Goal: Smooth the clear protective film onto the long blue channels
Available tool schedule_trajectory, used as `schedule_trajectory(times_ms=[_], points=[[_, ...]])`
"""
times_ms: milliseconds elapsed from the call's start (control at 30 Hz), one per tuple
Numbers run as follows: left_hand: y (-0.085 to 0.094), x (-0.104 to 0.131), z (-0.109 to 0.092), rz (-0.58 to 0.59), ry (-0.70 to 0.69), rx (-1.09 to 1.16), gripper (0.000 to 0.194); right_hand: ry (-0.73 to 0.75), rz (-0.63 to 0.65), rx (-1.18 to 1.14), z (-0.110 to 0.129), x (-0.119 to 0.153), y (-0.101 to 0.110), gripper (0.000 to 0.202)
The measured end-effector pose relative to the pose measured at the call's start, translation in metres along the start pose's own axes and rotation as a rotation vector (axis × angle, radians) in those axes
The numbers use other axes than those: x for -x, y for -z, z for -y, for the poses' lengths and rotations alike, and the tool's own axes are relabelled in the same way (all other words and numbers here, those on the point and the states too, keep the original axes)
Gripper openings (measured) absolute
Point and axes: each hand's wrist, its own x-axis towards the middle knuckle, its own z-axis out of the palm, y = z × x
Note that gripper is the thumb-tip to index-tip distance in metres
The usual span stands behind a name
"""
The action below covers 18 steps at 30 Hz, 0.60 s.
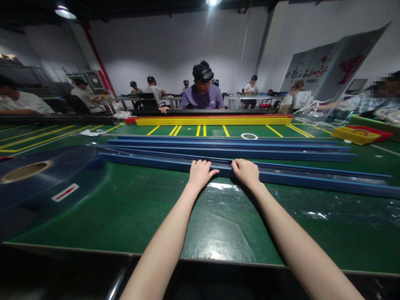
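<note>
A long blue channel strip (315,182) lies across the green table in front of me. My left hand (200,171) is on its middle, fingers curled over the near wall and thumb stretched to the right. A little further right, my right hand (247,171) is closed on the same channel, its fingertips hidden. Clear plastic film (140,155) runs from the large roll (67,168) at the left towards the channel, and some shiny film shows inside it. Just behind lie more blue channel strips (250,154), side by side.
Yellow channel (215,121) and red channel strips lie across the table's far side, before a seated person (202,98). A white ring (249,136) rests between. At the right are a yellow tray (354,135) and another person's arm. Clear sheet (218,225) covers the near tabletop.
</note>
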Motion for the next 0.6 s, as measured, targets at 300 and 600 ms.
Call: schedule_trajectory(times_ms=[300, 600], points=[[0.0016, 0.0001, -0.0007, 0.030, 0.007, -0.013, 0.045, 0.006, 0.009, 0.014, 0.0001, 0.0000, 0.0004, 0.042], [0.0023, -0.0007, -0.0006, 0.038, 0.014, -0.002, 0.044, 0.010, -0.001, 0.019, -0.0003, 0.0001, -0.0002, 0.041]])
